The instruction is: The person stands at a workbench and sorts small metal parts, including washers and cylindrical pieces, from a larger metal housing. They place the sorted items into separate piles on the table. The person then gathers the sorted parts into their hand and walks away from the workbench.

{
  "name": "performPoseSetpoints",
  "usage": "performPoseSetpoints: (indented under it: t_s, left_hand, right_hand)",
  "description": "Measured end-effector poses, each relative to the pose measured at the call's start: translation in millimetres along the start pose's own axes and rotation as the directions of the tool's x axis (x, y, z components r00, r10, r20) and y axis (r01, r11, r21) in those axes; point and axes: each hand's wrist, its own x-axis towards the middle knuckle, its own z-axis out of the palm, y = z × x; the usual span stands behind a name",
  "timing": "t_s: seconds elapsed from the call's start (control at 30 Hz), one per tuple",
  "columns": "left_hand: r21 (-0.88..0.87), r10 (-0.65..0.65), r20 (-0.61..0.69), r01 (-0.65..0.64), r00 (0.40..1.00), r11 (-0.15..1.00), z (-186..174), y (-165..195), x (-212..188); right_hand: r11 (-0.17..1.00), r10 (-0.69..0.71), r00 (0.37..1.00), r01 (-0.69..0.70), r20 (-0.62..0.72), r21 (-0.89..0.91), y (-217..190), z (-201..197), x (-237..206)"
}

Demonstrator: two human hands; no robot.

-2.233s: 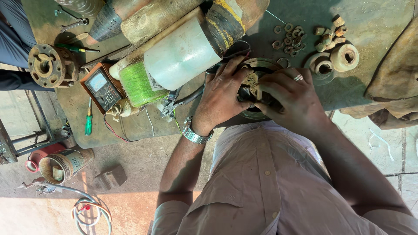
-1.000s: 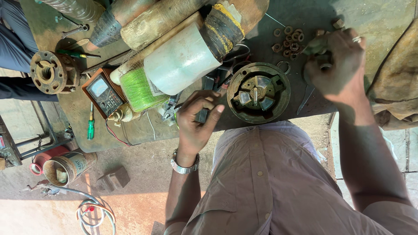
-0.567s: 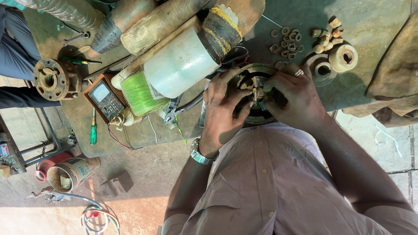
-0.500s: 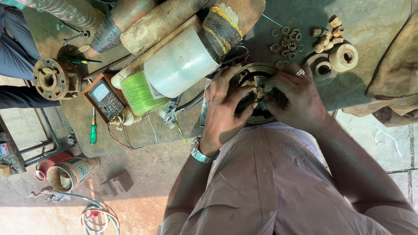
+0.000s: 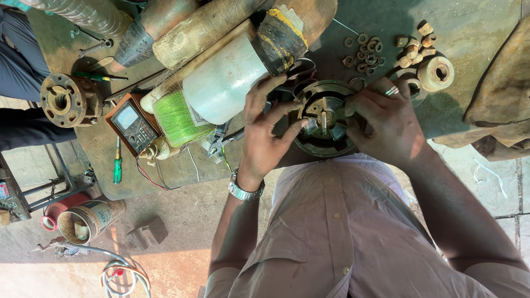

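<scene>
Change: both hands are now gathered on the round metal housing (image 5: 324, 118); a second ago the right hand was stretched out to the small parts at the far right of the bench, and it is back at the hub.
Left hand: the left hand (image 5: 265, 132) is laid against the housing's left rim, fingers spread and curled over the edge, steadying rather than clamping; nothing loose is seen in it.
Right hand: the right hand (image 5: 386, 118) is closed down over the right side, fingertips pinched at the brass centre piece (image 5: 323, 113); whether a small part is held between them cannot be told, as the fingers cover that spot.
Housing position: it is set at the near edge of the workbench (image 5: 475, 33), just in front of the person's chest, between the two hands.
Meaning: judged from the return of the right hand, something fetched from the pile is likely being seated at the hub, so the work reads as fitting small pieces at the centre.
Nearby parts: washers (image 5: 365, 52) and brass nuts (image 5: 415, 45) are scattered beyond the housing, with a tan bushing (image 5: 436, 72) beside them.
Left of bench: a white-wrapped cylinder (image 5: 223, 83), a green wire coil (image 5: 176, 117) and a multimeter (image 5: 132, 126) are lying untouched.
</scene>
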Motion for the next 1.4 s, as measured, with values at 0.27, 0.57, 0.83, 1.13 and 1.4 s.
performPoseSetpoints:
  t_s: [0.27,0.57,0.83,1.13,1.4]
  left_hand:
    - [-0.086,-0.144,-0.041,0.141,0.989,0.986,-9.8,4.5,-8.2]
    - [-0.167,-0.128,-0.1,0.111,0.987,0.98,-6.0,11.4,-12.3]
    - [-0.109,0.12,0.142,-0.105,0.982,0.988,14.2,19.2,0.3]
    - [0.129,0.172,0.264,-0.212,0.949,0.969,31.5,20.9,7.8]
    - [0.153,0.219,0.257,-0.263,0.941,0.953,42.9,22.8,12.3]
  right_hand:
    - [0.985,0.088,0.986,-0.066,-0.139,0.16,29.8,-20.0,-14.6]
    - [0.9,0.331,0.933,-0.358,-0.144,-0.25,96.4,-75.2,-80.0]
    - [0.919,0.371,0.928,-0.368,-0.004,-0.141,113.5,-37.7,-64.9]
    - [0.897,0.413,0.906,-0.423,-0.098,-0.132,154.4,-20.4,-86.5]
    - [0.927,0.241,0.961,-0.27,-0.139,-0.261,119.3,-7.0,-77.3]
